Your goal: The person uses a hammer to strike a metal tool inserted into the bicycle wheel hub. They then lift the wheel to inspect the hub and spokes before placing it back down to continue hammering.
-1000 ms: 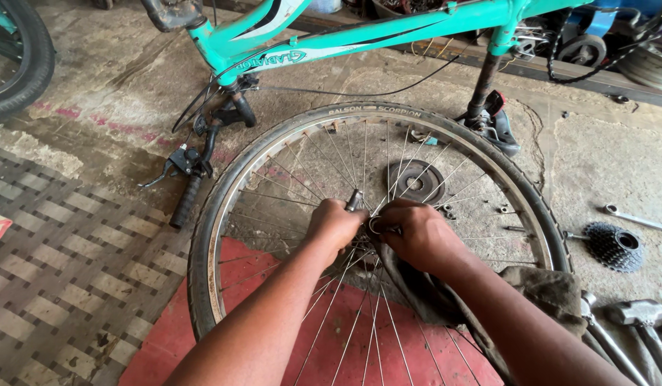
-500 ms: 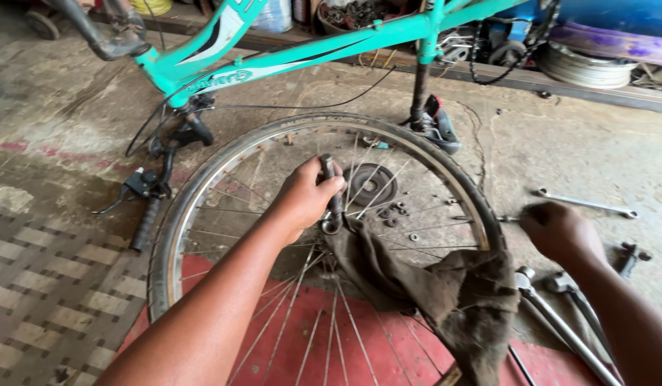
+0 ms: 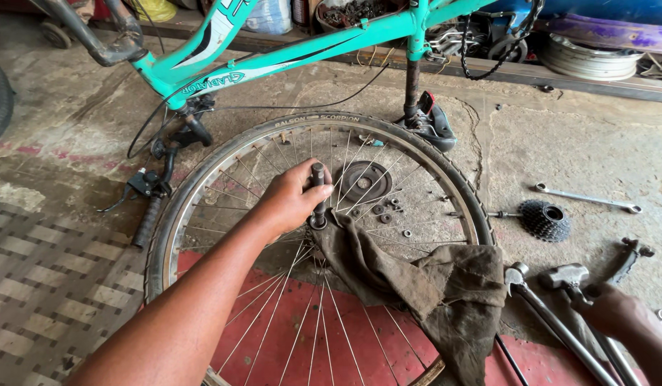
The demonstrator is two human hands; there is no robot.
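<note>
While left hand (image 3: pixel 291 200) grips axle (image 3: pixel 318 194) at wheel (image 3: pixel 202 186) hub | right hand (image 3: pixel 617 311), at 4 o'clock, closes on hammer (image 3: pixel 565 275) | next: steady axle, lift hammer

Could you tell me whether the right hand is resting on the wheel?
No, the right hand is off the wheel, down among the long metal tools on the floor, while only the left hand grips the axle.

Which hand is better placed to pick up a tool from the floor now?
The right hand: it rests on the long-handled tools beside the wheel. The left hand is closed around the axle at the hub, steadying it.
</note>
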